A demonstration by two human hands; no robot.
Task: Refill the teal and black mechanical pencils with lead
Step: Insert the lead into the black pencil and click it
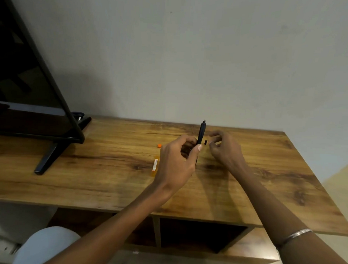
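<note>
My left hand (177,159) grips a dark mechanical pencil (201,132) upright above the wooden table (89,168), its top end pointing up with the cap off. A small black cap (205,142) sits just right of the pencil, at the fingertips of my right hand (224,147), which is pinched; whether it holds the cap or a lead I cannot tell. An orange lead case (154,167) lies on the table left of my left hand, partly hidden by it. A small orange cap (159,145) lies further back. The pencil's colour is too dark to tell apart.
A black TV screen (27,83) on a slanted stand (48,159) fills the table's left side. A pale wall rises directly behind the table. Open shelf compartments (201,235) sit under the tabletop, and my knees show at the bottom.
</note>
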